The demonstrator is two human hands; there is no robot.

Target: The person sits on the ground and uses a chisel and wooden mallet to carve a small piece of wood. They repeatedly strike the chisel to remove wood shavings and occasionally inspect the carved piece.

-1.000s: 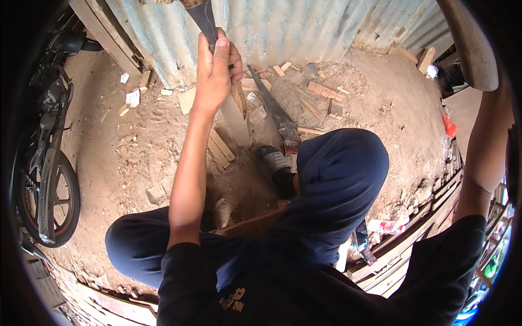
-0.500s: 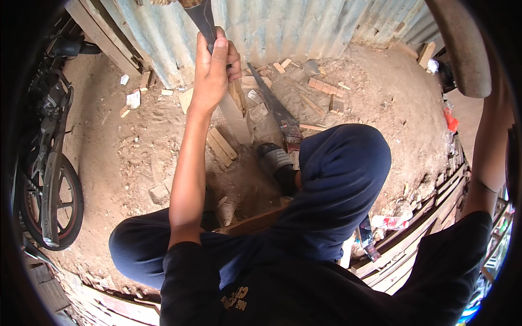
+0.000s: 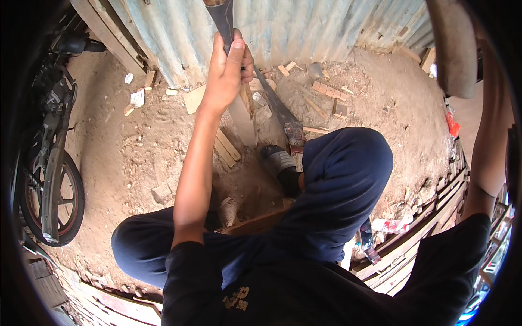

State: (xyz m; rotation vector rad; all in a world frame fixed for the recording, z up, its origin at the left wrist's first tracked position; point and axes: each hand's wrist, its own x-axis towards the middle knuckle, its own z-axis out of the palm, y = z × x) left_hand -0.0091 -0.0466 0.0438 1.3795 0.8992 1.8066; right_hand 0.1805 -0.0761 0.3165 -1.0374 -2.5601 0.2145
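Observation:
My left hand (image 3: 228, 70) is raised in front of me and closed around a dark flat metal blade (image 3: 222, 16) that runs up out of the top of the picture. Under the hand a thin wooden stick (image 3: 247, 99) and a pale plank (image 3: 242, 124) stand upright on the dirt. A hand saw (image 3: 280, 114) lies on the ground just behind them. My right forearm (image 3: 489, 141) rises along the right rim; its hand is out of sight near a large brownish object (image 3: 451, 49). My knee (image 3: 348, 179) in dark blue trousers and my foot (image 3: 277, 160) are below.
A motorbike (image 3: 49, 179) stands at the left. A corrugated metal wall (image 3: 304, 27) closes the back. Wood offcuts (image 3: 326, 92) and short boards (image 3: 225, 146) litter the sandy ground. Stacked planks (image 3: 424, 244) and a red scrap (image 3: 452, 125) lie at the right.
My left hand keeps its hold on the blade and has barely shifted. The view has drifted slightly; my right arm stays raised.

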